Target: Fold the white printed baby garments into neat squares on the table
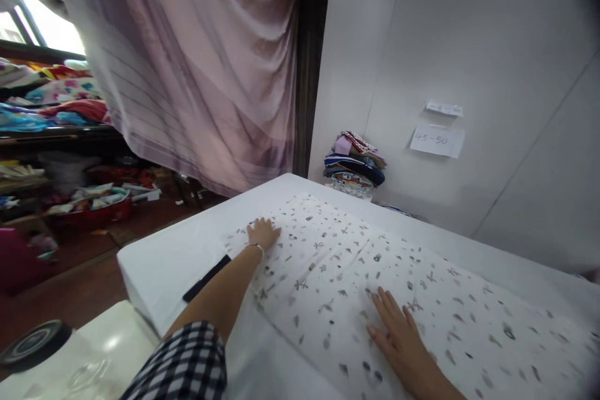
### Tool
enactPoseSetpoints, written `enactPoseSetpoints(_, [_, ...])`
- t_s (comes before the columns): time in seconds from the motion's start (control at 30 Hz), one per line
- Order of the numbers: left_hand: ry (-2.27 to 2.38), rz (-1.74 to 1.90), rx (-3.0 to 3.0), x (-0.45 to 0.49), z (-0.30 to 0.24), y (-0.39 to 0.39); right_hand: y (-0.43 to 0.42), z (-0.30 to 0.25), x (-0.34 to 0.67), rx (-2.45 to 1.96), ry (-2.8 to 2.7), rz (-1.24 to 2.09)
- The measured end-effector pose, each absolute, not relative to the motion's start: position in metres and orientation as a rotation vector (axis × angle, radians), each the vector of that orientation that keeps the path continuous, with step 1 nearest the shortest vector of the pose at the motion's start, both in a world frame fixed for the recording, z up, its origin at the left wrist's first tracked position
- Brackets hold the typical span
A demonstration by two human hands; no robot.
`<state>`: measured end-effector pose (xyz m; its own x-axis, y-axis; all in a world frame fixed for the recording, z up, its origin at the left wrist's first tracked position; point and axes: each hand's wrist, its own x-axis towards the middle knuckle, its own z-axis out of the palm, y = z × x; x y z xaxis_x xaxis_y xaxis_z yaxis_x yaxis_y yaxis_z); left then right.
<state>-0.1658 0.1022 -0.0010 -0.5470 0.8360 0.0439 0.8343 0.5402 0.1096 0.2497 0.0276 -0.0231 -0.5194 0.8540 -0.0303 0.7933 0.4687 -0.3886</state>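
A long white fabric piece (347,262) with small scattered prints lies spread over the white table (164,244). Slight creases run across its middle. My left hand (264,233) rests flat near the fabric's far left edge, fingers spread, a bracelet at the wrist. Lower right, my right hand (392,331) lies on the print with its fingers stretched out. Neither hand grips anything. Beside my left forearm is a dark flat object (206,278), partly hidden by the arm, whose kind I cannot make out.
Folded cloths (354,165) are piled between the table and the grey wall (450,44), which bears a paper sign (437,140). A pink curtain (210,62) hangs behind. Shelves of fabric (60,103) and a red basin (94,209) stand left; a white surface (112,337) is at lower left.
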Motion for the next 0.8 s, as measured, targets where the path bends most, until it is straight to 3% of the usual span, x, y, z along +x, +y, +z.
enactPoseSetpoints(0.57, [2.853,0.201,1.409,-0.237,0.002,0.104,0.059,-0.060,0.210,-1.539,-2.646,0.263])
enactPoseSetpoints(0.8, [2.580,0.240,1.919,-0.163,0.003,0.137,0.055,-0.035,0.204,-1.485,-2.609,0.454])
